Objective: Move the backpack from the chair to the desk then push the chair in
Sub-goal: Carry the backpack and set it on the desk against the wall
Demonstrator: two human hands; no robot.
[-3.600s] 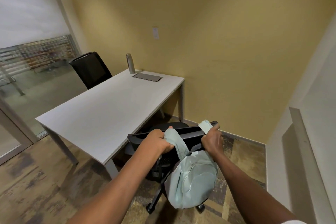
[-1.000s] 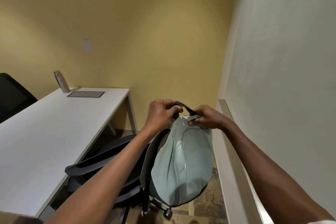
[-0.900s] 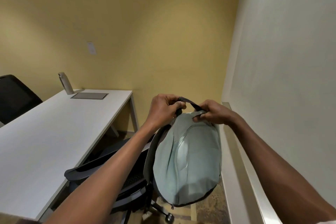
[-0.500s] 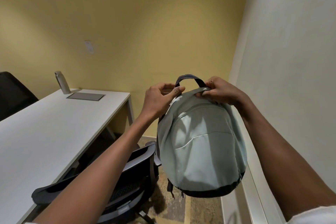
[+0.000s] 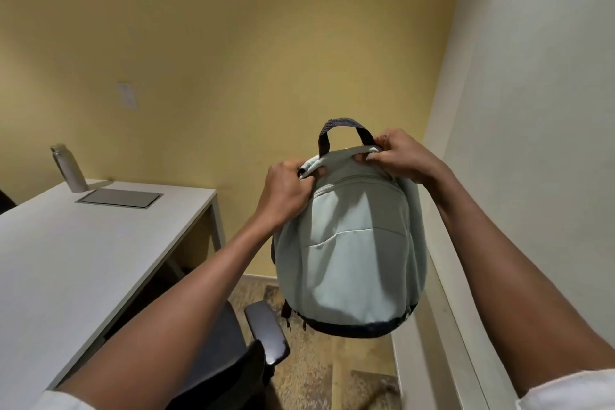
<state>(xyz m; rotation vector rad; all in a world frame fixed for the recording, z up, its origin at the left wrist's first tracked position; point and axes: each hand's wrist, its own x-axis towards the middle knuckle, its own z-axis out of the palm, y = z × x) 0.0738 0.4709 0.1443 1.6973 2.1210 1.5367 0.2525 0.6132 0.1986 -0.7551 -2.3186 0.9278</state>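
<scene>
A pale green backpack (image 5: 352, 253) with a dark base and dark top handle hangs in the air at centre right, clear of the chair. My left hand (image 5: 286, 196) grips its top left edge and my right hand (image 5: 402, 160) grips its top right edge beside the handle. The black office chair (image 5: 256, 349) stands below and left of the bag, one armrest showing, mostly hidden by my left arm. The white desk (image 5: 66, 263) fills the left side.
A metal bottle (image 5: 68, 168) and a grey flat panel (image 5: 119, 198) sit at the desk's far end. A yellow wall stands behind, a white wall with a ledge (image 5: 466, 326) runs close on the right. Patterned floor shows beneath the bag.
Both hands have lifted the backpack off the chair's back and raised it higher, its front now facing me. The chair has dropped lower in view.
</scene>
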